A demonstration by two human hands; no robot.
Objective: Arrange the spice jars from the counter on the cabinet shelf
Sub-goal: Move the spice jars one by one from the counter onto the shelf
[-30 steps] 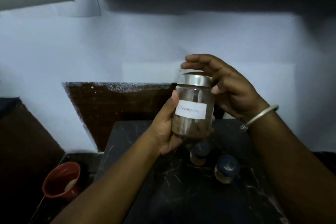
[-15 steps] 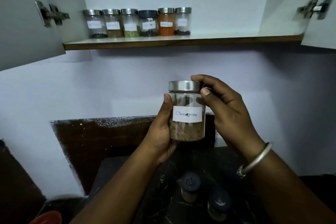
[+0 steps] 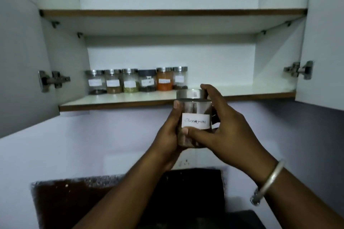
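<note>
Raised since the earlier frame, the cinnamon jar [image 3: 195, 121] now has its lid across the front edge of the lower shelf [image 3: 111, 105] in the head view. The view has tilted up, so the two small jars on the table have dropped out of sight and an upper shelf [image 3: 167, 12] has come in.

At far left a cabinet door [image 3: 18, 52] stands open on its hinge [image 3: 54, 80]. On the left half of the lower shelf six labelled jars [image 3: 136, 81] stand side by side near the back wall. The fourth has a dark lid and the fifth holds orange powder.

Right of that row and in front of the shelf, the left hand [image 3: 165, 139] grips the upright cinnamon jar from its left side, thumb on the glass near the top. The right hand [image 3: 229, 132] wraps it from the right, thumb across the front under the label and a finger on the steel lid. A metal bangle [image 3: 268, 182] circles that wrist. At far right a second hinge [image 3: 299, 69] carries the other door [image 3: 325, 42].
</note>
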